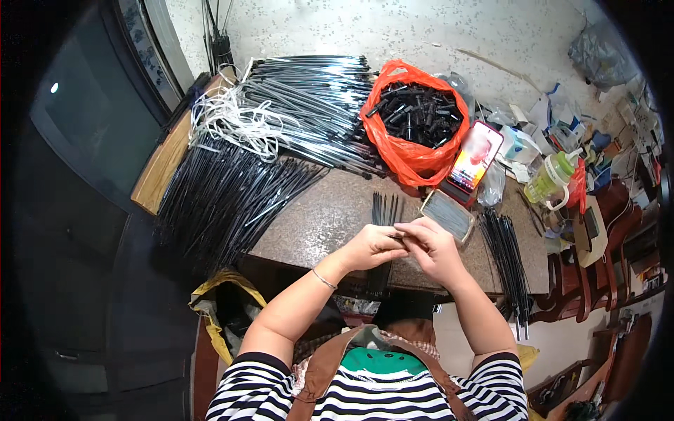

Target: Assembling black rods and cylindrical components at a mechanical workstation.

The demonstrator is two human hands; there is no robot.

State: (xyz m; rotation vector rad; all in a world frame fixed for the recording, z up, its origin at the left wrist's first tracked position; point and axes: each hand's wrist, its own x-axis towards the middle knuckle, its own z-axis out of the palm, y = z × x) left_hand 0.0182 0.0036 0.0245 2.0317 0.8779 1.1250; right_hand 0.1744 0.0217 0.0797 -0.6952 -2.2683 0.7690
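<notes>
Left hand [372,247] and right hand [430,247] closed together on a small bunch of thin black rods [385,210] at the near table edge [309,224], rods fanning away from the fingers, orange bag [411,158] of black caps beyond

A brown speckled stone-topped table [316,217] carries a wide heap of long black plastic rods [232,182] on its left, with a tangle of white cord [235,123] on top. An orange plastic bag of small black connectors [418,123] sits at the back, a smartphone [476,156] beside it, a grey rectangular tin [448,214] nearer, and a smaller bundle of black rods [507,256] at the right.
</notes>
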